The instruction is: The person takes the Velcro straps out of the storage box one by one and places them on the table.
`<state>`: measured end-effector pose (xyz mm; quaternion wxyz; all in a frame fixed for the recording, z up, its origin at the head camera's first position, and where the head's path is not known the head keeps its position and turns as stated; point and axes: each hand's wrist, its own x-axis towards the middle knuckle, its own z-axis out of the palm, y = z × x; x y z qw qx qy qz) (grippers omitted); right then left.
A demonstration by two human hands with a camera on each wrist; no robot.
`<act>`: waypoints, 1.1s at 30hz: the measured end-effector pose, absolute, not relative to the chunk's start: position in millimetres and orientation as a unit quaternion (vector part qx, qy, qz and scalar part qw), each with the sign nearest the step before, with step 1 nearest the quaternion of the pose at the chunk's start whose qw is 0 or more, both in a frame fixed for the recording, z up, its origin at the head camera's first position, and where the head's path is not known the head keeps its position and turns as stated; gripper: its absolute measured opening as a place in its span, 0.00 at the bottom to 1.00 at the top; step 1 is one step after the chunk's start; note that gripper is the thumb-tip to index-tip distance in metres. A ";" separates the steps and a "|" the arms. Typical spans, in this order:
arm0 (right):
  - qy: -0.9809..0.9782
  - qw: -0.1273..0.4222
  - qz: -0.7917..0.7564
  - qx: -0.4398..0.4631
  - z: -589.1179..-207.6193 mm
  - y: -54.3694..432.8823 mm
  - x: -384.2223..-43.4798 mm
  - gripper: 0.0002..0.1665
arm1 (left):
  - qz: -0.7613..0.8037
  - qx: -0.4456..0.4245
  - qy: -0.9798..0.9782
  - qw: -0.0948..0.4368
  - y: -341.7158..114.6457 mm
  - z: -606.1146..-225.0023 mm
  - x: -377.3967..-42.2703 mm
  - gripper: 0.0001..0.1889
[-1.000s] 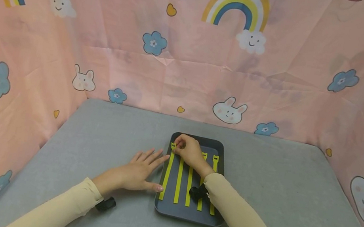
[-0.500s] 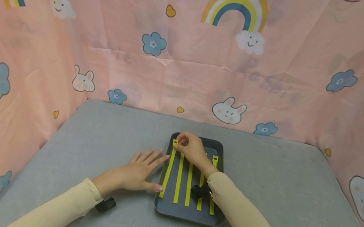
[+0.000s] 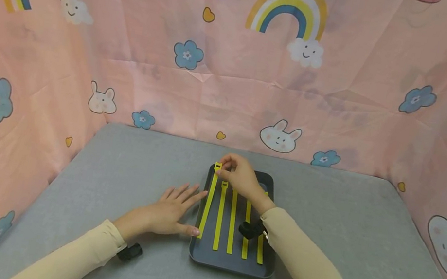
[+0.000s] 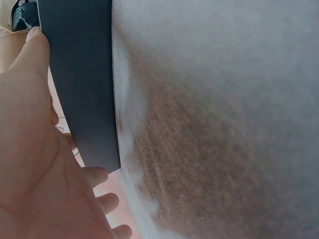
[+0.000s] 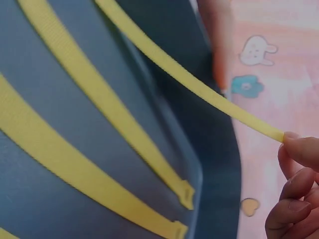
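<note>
Thumb and forefinger of my right hand [image 3: 241, 176] pinch the slotted head end of the leftmost yellow hook-and-loop cable tie [image 3: 209, 201]. In the right wrist view this cable tie [image 5: 199, 92] slopes up from the tray to the fingertips. Several more yellow cable ties [image 3: 219, 218] lie side by side lengthwise in the dark grey tray [image 3: 225, 262]; the right hand and wrist partly cover some. My left hand [image 3: 166, 214] is spread flat at the tray's left side, fingers straight, thumb tip at the rim. The left wrist view shows the hand [image 4: 45, 154] against the tray's outer wall [image 4: 82, 89].
The tray stands on a grey table [image 3: 336, 237]. A pink patterned cloth [image 3: 222, 95] hangs behind the table and along both sides. A small black device [image 3: 130, 252] sits at the left wrist, and another black device [image 3: 250, 230] at the right wrist hangs over the tray.
The right hand has moved up and away toward the tray's far edge, drawing the leftmost cable tie with it. Its near end has slid farther from the front. The left hand stays put.
</note>
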<state>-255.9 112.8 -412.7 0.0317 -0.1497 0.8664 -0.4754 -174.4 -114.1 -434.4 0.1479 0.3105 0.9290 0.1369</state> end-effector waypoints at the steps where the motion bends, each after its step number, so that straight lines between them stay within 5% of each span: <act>1: 0.864 0.033 -0.478 -0.152 -409.8 113.3 -255.3 0.11 | 0.136 0.310 0.929 0.148 -114.0 -434.6 -174.4 0.52; 33: 0.841 -0.010 -0.512 -0.173 -290.8 157.7 -229.1 0.15 | 0.143 0.321 0.926 0.139 -115.9 -438.3 -174.6 0.52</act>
